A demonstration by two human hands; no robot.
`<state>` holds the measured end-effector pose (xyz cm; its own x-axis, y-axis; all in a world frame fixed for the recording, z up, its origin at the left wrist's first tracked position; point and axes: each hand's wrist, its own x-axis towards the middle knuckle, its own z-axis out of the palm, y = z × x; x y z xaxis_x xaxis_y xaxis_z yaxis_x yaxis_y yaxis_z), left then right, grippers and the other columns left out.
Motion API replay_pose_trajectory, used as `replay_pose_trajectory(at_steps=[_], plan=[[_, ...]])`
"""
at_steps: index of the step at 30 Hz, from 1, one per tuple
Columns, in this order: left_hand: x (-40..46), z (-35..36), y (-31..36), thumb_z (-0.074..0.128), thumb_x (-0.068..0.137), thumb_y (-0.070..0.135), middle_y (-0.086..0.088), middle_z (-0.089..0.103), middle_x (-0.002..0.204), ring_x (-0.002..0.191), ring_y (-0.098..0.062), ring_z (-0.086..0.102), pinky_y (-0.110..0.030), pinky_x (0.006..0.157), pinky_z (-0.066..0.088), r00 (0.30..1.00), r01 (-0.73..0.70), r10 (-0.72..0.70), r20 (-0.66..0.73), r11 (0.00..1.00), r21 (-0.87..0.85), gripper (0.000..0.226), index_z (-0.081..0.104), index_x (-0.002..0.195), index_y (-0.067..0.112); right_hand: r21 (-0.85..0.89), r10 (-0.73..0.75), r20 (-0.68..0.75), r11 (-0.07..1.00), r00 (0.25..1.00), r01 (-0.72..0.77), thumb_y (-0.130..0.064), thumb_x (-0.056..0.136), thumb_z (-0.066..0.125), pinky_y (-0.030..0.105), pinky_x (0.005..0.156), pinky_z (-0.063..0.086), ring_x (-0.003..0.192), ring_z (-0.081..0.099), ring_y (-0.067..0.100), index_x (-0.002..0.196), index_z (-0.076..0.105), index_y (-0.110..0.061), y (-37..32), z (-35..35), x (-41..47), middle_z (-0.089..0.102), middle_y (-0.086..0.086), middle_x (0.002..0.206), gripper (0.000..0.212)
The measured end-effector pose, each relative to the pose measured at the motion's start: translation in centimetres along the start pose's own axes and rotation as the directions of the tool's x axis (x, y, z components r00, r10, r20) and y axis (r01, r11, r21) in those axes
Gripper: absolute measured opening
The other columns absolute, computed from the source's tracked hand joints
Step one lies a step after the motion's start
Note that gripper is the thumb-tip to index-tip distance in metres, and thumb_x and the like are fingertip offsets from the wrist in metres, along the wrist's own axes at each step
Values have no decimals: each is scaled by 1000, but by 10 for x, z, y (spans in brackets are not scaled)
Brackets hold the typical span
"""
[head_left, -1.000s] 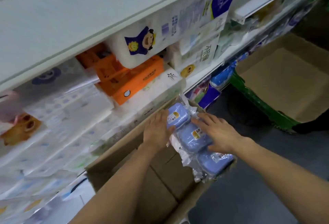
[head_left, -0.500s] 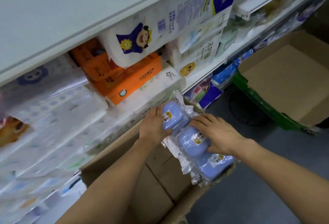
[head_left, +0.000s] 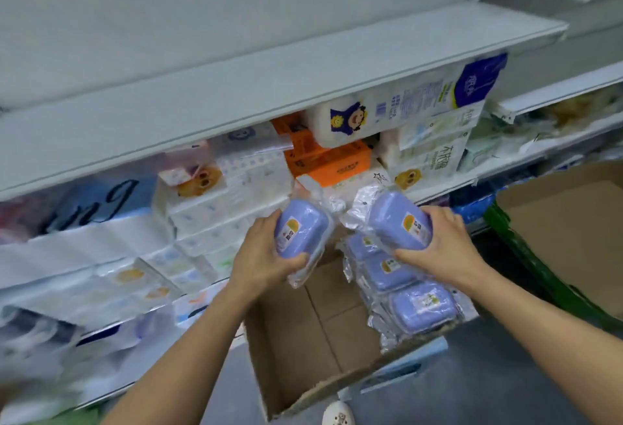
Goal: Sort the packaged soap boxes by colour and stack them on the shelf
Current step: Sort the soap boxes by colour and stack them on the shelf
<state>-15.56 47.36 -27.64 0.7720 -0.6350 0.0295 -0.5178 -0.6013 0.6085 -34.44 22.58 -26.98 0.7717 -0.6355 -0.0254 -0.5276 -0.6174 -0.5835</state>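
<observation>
Above the carton, left hand and right hand each grasp 1 blue soap box with curled fingers, likely for shelving, while 3 stay inside.

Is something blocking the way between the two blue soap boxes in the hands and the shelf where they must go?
Nothing visible does. The left hand and right hand each hold a blue soap box, and the bare shelf lies open above them.
</observation>
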Motion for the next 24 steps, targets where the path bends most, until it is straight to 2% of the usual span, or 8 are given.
replay_pose_trajectory(at_steps=[2, 5, 8, 11, 16, 20, 24], plan=[[-26, -27, -1, 74, 63, 56, 9, 46, 114, 105, -15, 53, -33, 89, 49, 997, -1, 2, -73, 1000, 16, 90, 42, 140, 22, 53, -38, 8, 998, 999, 37, -46, 62, 83, 37, 88, 41, 108, 38, 18, 115, 45, -21, -26, -5, -5, 42, -3, 109, 70], [-55, -71, -3, 81, 67, 47, 8, 46, 116, 104, -13, 52, -24, 85, 45, 986, 1, 6, -165, 999, 43, 85, 42, 138, 22, 148, -101, 3, 984, 995, 100, -48, 63, 83, 40, 87, 46, 102, 46, 18, 111, 48, -22, -70, -9, -12, 45, -5, 105, 65], [-73, -117, -11, 78, 63, 51, 7, 53, 116, 99, -12, 54, -22, 81, 44, 970, 9, 10, -241, 997, 78, 82, 45, 134, 25, 224, -158, 17, 963, 987, 150, -50, 61, 83, 40, 79, 51, 91, 53, 16, 104, 51, -23, -118, -12, -18, 51, -4, 101, 60], [-81, -163, -22, 73, 60, 57, 7, 55, 111, 97, -12, 54, -27, 78, 47, 950, 51, -18, -311, 994, 98, 82, 47, 133, 29, 206, -231, 26, 953, 973, 221, -61, 57, 79, 39, 78, 52, 90, 54, 14, 103, 50, -28, -164, -13, -18, 53, -5, 102, 64], [-83, -237, -61, 76, 62, 52, 7, 55, 109, 99, -16, 54, -32, 82, 48, 903, 87, -30, -429, 990, 113, 75, 51, 128, 27, 236, -312, 42, 926, 949, 294, -62, 61, 79, 37, 75, 55, 85, 61, 12, 107, 52, -25, -251, -5, -12, 60, -7, 98, 65], [-68, -309, -119, 79, 67, 45, 3, 50, 118, 106, -17, 50, -33, 87, 46, 875, 141, -41, -482, 975, 173, 84, 42, 139, 23, 254, -368, 16, 901, 930, 352, -48, 66, 83, 28, 66, 46, 82, 57, 9, 103, 52, -23, -337, 30, 6, 58, -8, 96, 54], [-46, -374, -183, 78, 67, 48, 1, 51, 118, 108, -19, 49, -37, 85, 47, 860, 215, -62, -507, 945, 248, 84, 42, 138, 22, 145, -397, 42, 910, 917, 387, -56, 63, 78, 37, 76, 52, 88, 57, 13, 107, 51, -23, -418, 76, 35, 57, -7, 99, 62]])
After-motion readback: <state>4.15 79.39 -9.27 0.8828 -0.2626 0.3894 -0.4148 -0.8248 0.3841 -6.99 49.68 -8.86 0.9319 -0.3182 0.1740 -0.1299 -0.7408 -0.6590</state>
